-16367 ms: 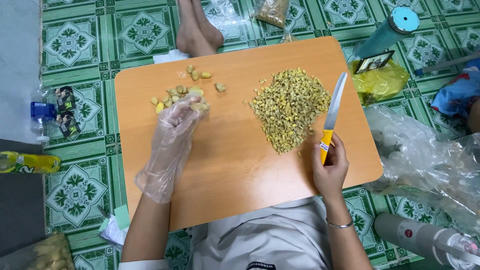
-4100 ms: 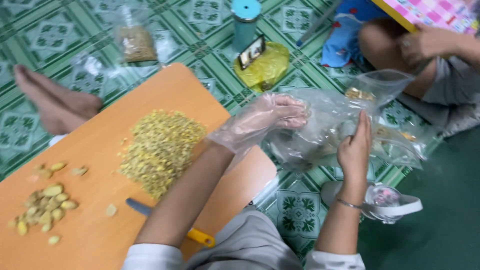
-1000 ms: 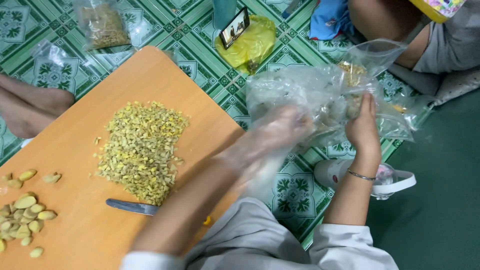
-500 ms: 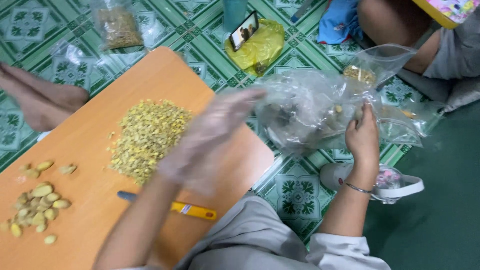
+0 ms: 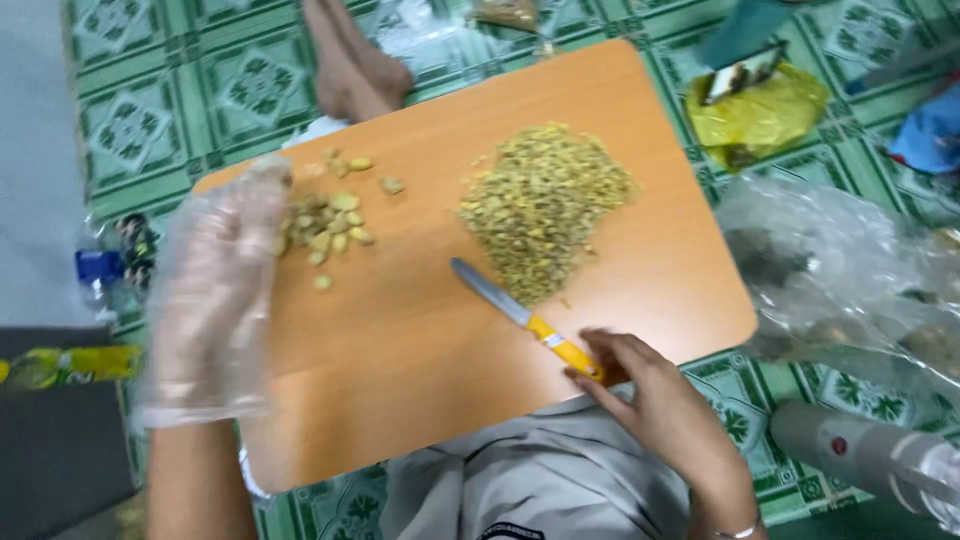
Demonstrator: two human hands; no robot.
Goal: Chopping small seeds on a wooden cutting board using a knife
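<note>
Head view: knife (image 5: 520, 318) lies flat near the board's (image 5: 420, 350) near edge, grey blade pointing to the far left corner, yellow handle under the right hand's (image 5: 660, 400) fingers (image 5: 600, 352), which curl onto the handle's end without lifting it. Just beyond the blade sits the chopped heap (image 5: 545, 205), toward the right edge. The gloved left hand (image 5: 215, 290) hovers at the left edge, fingers loosely together, beside whole pieces (image 5: 330, 225). A clear bag (image 5: 850, 270) lies on the floor off the right edge.

The gloved left hand (image 5: 215, 290) is motion-blurred; the right hand's (image 5: 655, 400) fingers hide the knife (image 5: 520, 318) handle's end.
</note>
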